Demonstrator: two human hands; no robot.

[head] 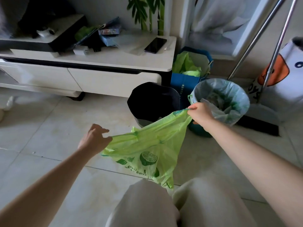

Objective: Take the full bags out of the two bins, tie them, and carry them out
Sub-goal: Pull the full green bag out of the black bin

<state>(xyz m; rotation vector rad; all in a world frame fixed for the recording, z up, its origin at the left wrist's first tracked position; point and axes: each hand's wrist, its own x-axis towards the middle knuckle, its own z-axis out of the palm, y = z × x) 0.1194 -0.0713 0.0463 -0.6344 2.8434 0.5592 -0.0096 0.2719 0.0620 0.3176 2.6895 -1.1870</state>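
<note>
**Green bag stretched between both hands**

We see a person crouched over a pale tiled floor (49,128), knees in light trousers at the bottom of the view. Both bare arms reach forward, and between them hangs a green plastic bag (147,149) printed with a lime slice and some lettering. The left hand (94,138) pinches one handle of the bag between thumb and fingers, closed on the plastic. The right hand (200,113) is closed on the other handle, pulling it up and to the right — so the bag's top edge is drawn taut between the two hands while its body sags down toward the knees. The bag looks slack and fairly flat; we cannot tell what, if anything, is inside it.

Just beyond the bag stand the two bins. The black bin (152,104) sits left of centre, its inside dark, so we cannot tell whether a liner is in it. The second bin (221,102), to its right and just behind the right hand, is lined with a pale translucent bag — crumpled rubbish shows inside. A blue shopping bag (185,81) stuffed with green plastic stands behind them, beside a white TV cabinet (114,61) with a phone (155,45) lying on top.
</note>
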